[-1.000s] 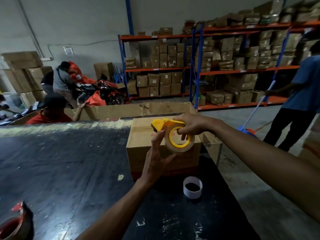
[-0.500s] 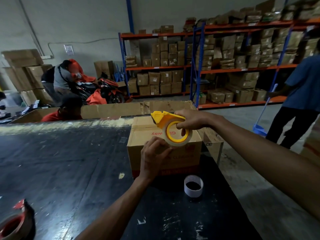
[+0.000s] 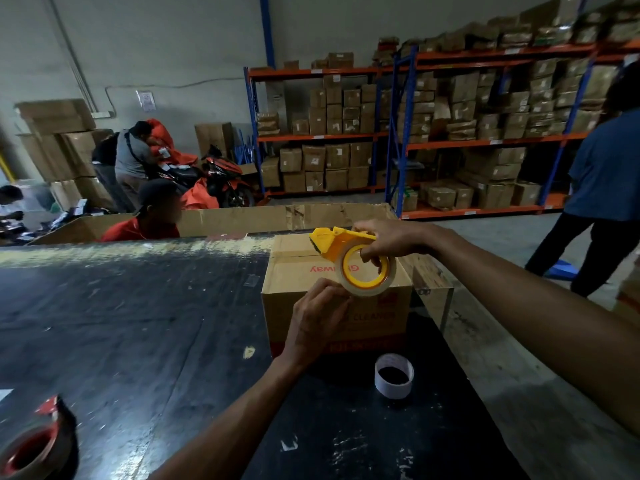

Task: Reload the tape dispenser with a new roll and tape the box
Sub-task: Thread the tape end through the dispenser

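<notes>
Now reload nearly done — right hand (image 3: 388, 242) grips dispenser (image 3: 332, 242) over box (image 3: 298, 271), roll (image 3: 369, 271) seated; left hand (image 3: 317, 317) pinches at roll's 7 o'clock edge. Next — likely free tape end, thread toward blade.

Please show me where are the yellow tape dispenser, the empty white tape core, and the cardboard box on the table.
yellow tape dispenser (image 3: 334, 241), head view, on its yellow body.
empty white tape core (image 3: 394, 385), head view, on its outer wall.
cardboard box (image 3: 298, 268), head view, on its top face.
</notes>
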### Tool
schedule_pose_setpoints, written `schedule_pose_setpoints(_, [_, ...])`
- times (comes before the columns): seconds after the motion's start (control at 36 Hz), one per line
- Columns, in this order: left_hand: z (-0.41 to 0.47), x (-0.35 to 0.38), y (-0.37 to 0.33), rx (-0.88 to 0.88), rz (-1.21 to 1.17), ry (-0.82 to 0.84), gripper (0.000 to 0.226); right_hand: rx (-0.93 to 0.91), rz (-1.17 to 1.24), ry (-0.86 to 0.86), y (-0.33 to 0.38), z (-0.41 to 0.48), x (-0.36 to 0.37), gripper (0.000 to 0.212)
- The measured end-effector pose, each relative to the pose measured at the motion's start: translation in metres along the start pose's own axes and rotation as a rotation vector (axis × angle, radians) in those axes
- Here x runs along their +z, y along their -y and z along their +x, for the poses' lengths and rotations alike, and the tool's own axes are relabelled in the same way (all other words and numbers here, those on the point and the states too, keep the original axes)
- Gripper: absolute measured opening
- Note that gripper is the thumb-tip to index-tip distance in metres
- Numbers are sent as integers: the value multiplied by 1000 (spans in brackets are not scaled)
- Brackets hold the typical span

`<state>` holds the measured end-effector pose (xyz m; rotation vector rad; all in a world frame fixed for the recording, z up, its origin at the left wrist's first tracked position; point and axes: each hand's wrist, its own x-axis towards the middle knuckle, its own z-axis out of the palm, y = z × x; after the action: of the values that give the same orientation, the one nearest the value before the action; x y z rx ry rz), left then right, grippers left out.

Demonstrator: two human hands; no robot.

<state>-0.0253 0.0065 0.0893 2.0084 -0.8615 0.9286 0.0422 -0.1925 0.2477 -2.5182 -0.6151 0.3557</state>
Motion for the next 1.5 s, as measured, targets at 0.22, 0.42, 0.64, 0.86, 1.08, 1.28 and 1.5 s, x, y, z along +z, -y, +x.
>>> schedule_pose_setpoints(0.22, [17, -15, 15, 87, 19, 167, 20, -22, -98, 55, 1, -1, -10, 65])
schedule_pose_setpoints(0.42, [27, -23, 23, 3, 6, 134, 15, -20, -150, 110, 5, -3, -12, 66])
schedule_pose_setpoints(0.64, [23, -16, 13, -109, -48, -10, 16, -41, -70, 101, -2, -1, -13, 53])
schedule_pose_setpoints(0.86, [41, -27, 23, 57, 60, -25, 15, -63, 47, 118, -11, 2, -20, 40])
schedule_pose_setpoints(1.08, [71, -49, 38, 235, 387, -26, 16, -18, 95, 126, -15, -5, -26, 26])
schedule_pose_setpoints(1.28, [86, -57, 46, 243, 431, 83, 8, -59, -33, 72, -10, -11, -34, 16])
schedule_pose_setpoints(1.5, [93, -41, 38, -204, -103, 164, 5, -31, -194, -40, -3, -17, -43, 52])
